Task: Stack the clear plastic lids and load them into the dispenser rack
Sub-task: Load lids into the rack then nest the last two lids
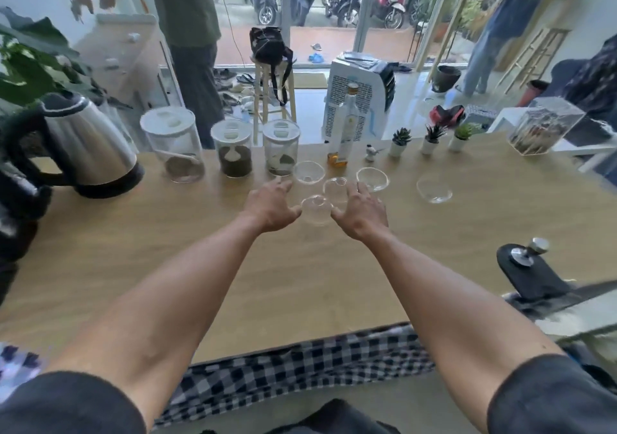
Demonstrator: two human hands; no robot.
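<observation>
Several clear plastic dome lids lie on the wooden table (133, 253). The nearest lid (316, 210) sits between my two hands. My left hand (271, 205) is just left of it, thumb close to its rim, fingers spread. My right hand (362, 211) is just right of it, thumb at its other side. A second lid (335, 188) lies right behind, partly hidden by my right fingers. Other lids rest at the back left (309, 172), back right (372, 179) and far right (434, 188). No dispenser rack is in sight.
A steel kettle (86, 146) stands at the left. Three lidded jars (233, 148) and a bottle (345, 126) line the far edge, with small potted plants (432, 138) and a clear box (542, 125) to the right. A black clamp (531, 266) grips the right edge.
</observation>
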